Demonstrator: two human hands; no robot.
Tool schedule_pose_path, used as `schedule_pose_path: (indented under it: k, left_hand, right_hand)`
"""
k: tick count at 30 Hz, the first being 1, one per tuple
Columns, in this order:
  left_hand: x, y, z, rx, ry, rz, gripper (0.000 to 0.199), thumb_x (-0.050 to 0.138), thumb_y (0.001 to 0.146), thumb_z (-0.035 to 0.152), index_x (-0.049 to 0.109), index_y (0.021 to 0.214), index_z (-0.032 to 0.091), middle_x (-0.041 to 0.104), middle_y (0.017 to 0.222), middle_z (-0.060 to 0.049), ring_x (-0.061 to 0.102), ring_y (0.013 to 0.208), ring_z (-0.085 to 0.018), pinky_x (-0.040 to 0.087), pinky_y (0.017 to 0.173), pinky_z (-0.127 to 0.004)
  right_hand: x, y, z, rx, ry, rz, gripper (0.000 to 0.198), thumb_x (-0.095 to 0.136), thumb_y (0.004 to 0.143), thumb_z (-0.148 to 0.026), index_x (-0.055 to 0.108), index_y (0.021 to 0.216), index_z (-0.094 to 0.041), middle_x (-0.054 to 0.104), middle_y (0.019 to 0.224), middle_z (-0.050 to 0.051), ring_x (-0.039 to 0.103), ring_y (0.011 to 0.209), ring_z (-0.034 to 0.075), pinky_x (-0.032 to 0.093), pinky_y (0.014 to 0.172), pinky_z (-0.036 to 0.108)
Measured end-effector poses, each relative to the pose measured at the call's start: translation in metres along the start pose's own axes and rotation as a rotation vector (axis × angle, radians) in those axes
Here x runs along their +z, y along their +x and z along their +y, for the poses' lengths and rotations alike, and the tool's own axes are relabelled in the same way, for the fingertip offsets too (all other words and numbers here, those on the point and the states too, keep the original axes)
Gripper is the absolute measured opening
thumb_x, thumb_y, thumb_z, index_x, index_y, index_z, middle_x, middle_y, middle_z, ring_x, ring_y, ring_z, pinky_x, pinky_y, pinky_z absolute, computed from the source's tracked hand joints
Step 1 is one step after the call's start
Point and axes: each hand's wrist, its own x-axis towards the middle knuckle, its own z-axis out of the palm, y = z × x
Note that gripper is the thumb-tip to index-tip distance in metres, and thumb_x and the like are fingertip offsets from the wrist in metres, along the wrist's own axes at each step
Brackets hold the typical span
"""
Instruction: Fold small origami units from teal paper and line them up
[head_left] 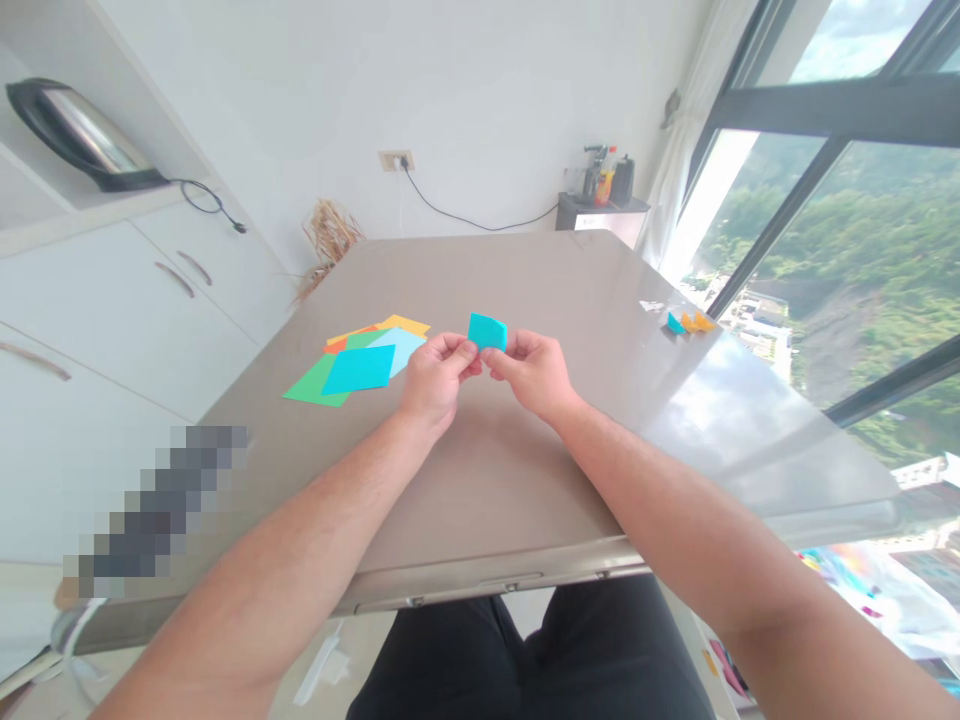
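Observation:
A small folded piece of turquoise paper (487, 331) is held up above the table between my two hands. My left hand (442, 372) pinches its lower left corner between thumb and fingers. On the other side, my right hand (534, 368) grips the lower right edge, its thumb on the near face. Just left of my left hand lies a loose spread of coloured paper sheets, with a turquoise sheet (360, 370) on top of a green sheet (319, 383). A light blue sheet (405, 345) and an orange-yellow sheet (405, 324) show behind.
Small folded paper pieces, one turquoise (675, 323) and others orange (699, 322), sit at the table's right edge by the window. The brown table (480, 480) spans the middle. A kettle (90, 135) stands on a shelf at left. A pixelated patch covers the left front.

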Motion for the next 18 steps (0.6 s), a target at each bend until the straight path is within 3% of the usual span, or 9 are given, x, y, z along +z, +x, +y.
schedule_pose_path:
  k: [6, 11, 18]
  left_hand:
    - [-0.002, 0.0015, 0.001, 0.017, -0.01, 0.076, 0.016, 0.078, 0.073, 0.027, 0.065, 0.074, 0.017, 0.063, 0.07, -0.001, 0.058, 0.067, -0.012, 0.051, 0.072, -0.03]
    - [-0.0045, 0.0042, 0.005, -0.121, -0.145, 0.042, 0.019, 0.077, 0.072, 0.024, 0.06, 0.07, 0.017, 0.061, 0.068, 0.0, 0.059, 0.067, -0.012, 0.051, 0.071, -0.028]
    - [-0.0025, 0.0027, 0.0028, -0.196, -0.219, -0.006, 0.019, 0.078, 0.072, 0.024, 0.061, 0.071, 0.016, 0.063, 0.071, -0.001, 0.06, 0.067, -0.011, 0.05, 0.071, -0.026]
  right_hand:
    - [0.0027, -0.0007, 0.0013, 0.031, 0.036, -0.009, 0.024, 0.072, 0.075, -0.044, 0.066, 0.075, -0.02, 0.07, 0.068, 0.0, 0.058, 0.06, 0.013, 0.044, 0.056, 0.027]
    - [0.0055, -0.0033, 0.0035, -0.089, 0.009, 0.001, 0.021, 0.075, 0.073, -0.039, 0.07, 0.084, -0.022, 0.075, 0.084, 0.002, 0.066, 0.075, 0.016, 0.052, 0.07, 0.031]
    - [0.0093, -0.0048, 0.0078, -0.217, -0.23, 0.11, 0.013, 0.06, 0.083, -0.032, 0.069, 0.082, -0.023, 0.071, 0.075, 0.0, 0.062, 0.069, 0.015, 0.047, 0.069, 0.03]
